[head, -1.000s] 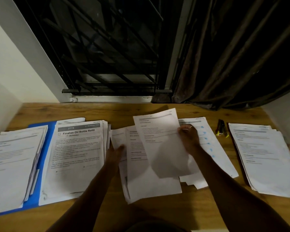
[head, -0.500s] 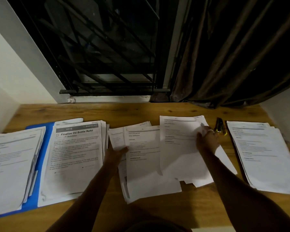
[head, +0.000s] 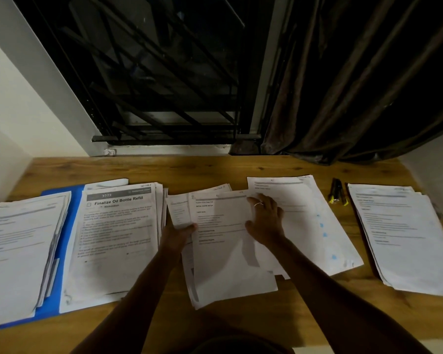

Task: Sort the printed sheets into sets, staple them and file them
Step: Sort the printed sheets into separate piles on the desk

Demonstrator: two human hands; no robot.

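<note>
Several piles of printed sheets lie in a row on the wooden desk [head: 241, 169]. My left hand [head: 177, 236] grips the left edge of the middle pile [head: 225, 264], thumb on top. My right hand [head: 265, 221], wearing a ring, lies flat with fingers spread across the right edge of that pile's top sheet. Just to the right lies another pile [head: 320, 226] with blue marks along its edge. The far-right pile [head: 407, 238] lies apart. A pile headed "Finalize Oil Bottle Refill" [head: 115, 238] and a far-left pile [head: 18, 251] rest on an open blue folder [head: 71, 221].
A black and yellow stapler [head: 336, 194] lies between the two right-hand piles. A barred window [head: 164, 85] and a dark curtain [head: 356, 85] rise behind the desk, with white walls on both sides. Bare wood shows along the back and front edges.
My right hand carried a sheet from above the middle pile to the pile on its right, let it go there, and came back left onto the middle pile. My left hand stayed put.
</note>
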